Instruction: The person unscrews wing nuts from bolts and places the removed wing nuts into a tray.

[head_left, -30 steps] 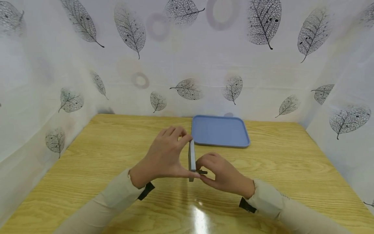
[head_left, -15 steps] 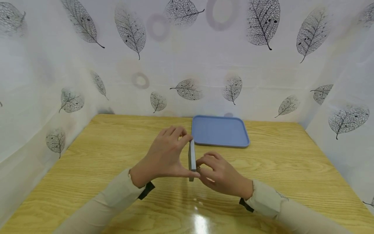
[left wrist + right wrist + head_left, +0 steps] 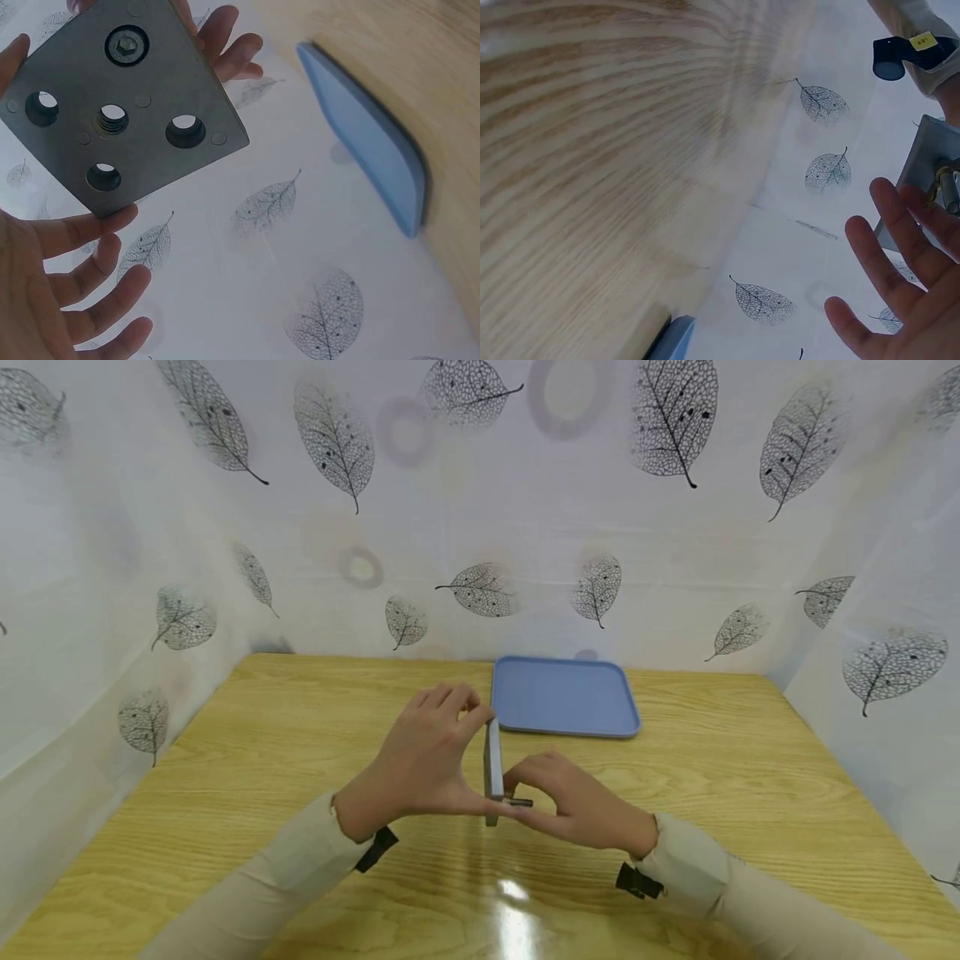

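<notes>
Above the table, my left hand [image 3: 420,764] grips a grey square metal plate [image 3: 492,764] by opposite edges, holding it upright and edge-on in the head view. The left wrist view shows the plate's face [image 3: 154,94], with several round holes, one threaded, and a socket-head bolt [image 3: 127,46] seated in a corner hole. On the plate's other side the bolt's shank [image 3: 523,802] sticks out. My right hand [image 3: 573,806] pinches around the shank close to the plate. In the right wrist view a brassy ring [image 3: 943,172] circles the shank; the exact finger contact is partly hidden.
A shallow blue tray [image 3: 566,695] lies at the back of the wood-grain table [image 3: 315,727], behind the hands. White leaf-print curtain [image 3: 480,518] rises along the back and both sides. Dark straps [image 3: 637,882] are worn at both wrists.
My right fingers curl over the shank, hiding it half a second ago, then open out so it shows again, with the wrist rolling slightly. The left hand and plate stay still.
</notes>
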Demonstrator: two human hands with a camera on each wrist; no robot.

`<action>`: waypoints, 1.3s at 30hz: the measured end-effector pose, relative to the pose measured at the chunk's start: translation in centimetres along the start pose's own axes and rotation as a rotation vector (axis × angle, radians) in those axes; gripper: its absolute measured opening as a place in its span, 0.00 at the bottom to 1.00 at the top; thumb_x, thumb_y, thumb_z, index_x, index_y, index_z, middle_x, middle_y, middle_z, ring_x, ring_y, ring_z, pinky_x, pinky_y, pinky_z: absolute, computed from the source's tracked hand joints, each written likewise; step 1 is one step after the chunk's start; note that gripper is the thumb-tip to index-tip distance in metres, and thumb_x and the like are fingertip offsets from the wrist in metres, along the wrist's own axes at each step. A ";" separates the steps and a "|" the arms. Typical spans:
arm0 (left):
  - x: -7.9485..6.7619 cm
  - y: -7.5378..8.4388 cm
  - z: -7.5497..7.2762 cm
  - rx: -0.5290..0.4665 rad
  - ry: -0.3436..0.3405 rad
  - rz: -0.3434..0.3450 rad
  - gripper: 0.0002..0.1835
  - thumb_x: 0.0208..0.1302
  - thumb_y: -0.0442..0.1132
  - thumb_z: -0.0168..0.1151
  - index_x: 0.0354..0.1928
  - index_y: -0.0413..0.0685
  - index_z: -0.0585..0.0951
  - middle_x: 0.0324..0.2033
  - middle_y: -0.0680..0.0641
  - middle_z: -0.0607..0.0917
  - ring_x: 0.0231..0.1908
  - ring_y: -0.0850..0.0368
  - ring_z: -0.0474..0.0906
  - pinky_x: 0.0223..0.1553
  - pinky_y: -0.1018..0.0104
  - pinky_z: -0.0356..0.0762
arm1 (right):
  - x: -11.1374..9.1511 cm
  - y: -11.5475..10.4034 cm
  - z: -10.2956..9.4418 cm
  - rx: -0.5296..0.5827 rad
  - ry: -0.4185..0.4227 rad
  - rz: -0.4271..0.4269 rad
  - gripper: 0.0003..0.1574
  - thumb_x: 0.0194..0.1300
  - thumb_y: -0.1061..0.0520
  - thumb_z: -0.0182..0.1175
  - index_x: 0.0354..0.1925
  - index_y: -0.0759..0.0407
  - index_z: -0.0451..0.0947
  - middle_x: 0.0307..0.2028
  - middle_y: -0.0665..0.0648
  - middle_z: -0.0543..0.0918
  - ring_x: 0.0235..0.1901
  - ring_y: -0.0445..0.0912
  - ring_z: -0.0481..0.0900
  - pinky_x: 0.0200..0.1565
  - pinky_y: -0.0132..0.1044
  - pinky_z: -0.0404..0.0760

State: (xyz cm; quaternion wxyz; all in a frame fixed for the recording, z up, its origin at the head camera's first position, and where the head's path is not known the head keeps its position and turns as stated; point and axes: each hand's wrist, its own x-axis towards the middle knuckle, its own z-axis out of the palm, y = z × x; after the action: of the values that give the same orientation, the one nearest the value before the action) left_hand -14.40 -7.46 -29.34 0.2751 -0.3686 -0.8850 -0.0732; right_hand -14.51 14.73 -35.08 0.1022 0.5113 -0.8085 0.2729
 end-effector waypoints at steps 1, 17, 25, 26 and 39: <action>0.0 0.0 0.0 0.000 0.000 0.001 0.50 0.23 0.82 0.62 0.43 0.50 0.79 0.38 0.51 0.74 0.41 0.54 0.72 0.48 0.57 0.72 | -0.1 0.0 0.0 0.016 -0.017 0.018 0.11 0.69 0.51 0.53 0.46 0.52 0.76 0.40 0.47 0.81 0.42 0.40 0.78 0.50 0.43 0.74; 0.0 0.0 0.0 -0.003 -0.005 -0.004 0.50 0.24 0.81 0.63 0.43 0.49 0.79 0.38 0.50 0.74 0.43 0.52 0.72 0.49 0.57 0.72 | 0.1 -0.2 -0.2 0.033 0.081 0.027 0.10 0.64 0.51 0.59 0.42 0.52 0.78 0.37 0.45 0.82 0.39 0.37 0.77 0.49 0.42 0.74; 0.0 -0.1 0.0 0.010 -0.005 0.002 0.50 0.24 0.82 0.62 0.43 0.49 0.79 0.38 0.50 0.73 0.42 0.53 0.72 0.49 0.57 0.72 | 0.4 -0.3 0.1 -0.106 0.181 -0.133 0.17 0.68 0.43 0.49 0.34 0.51 0.78 0.31 0.46 0.79 0.35 0.37 0.76 0.48 0.43 0.74; 0.0 -0.1 0.0 0.010 -0.006 0.001 0.49 0.24 0.82 0.62 0.43 0.50 0.79 0.38 0.50 0.73 0.42 0.53 0.72 0.49 0.57 0.72 | 0.4 -0.3 0.1 -0.136 0.198 -0.165 0.16 0.68 0.44 0.50 0.34 0.52 0.78 0.31 0.46 0.79 0.35 0.38 0.76 0.48 0.44 0.74; -0.1 0.0 0.0 -0.003 -0.008 -0.011 0.48 0.24 0.80 0.64 0.42 0.49 0.79 0.39 0.50 0.74 0.42 0.52 0.73 0.49 0.56 0.72 | 0.5 -0.9 0.0 -0.337 0.277 -0.400 0.11 0.65 0.48 0.55 0.30 0.51 0.78 0.35 0.51 0.79 0.36 0.44 0.78 0.47 0.52 0.75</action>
State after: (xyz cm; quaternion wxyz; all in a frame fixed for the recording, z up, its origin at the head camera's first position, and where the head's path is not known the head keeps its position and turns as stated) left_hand -14.38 -7.53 -29.34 0.2707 -0.3645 -0.8879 -0.0748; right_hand -13.98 14.05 -34.51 0.3469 0.5941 -0.7040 0.1765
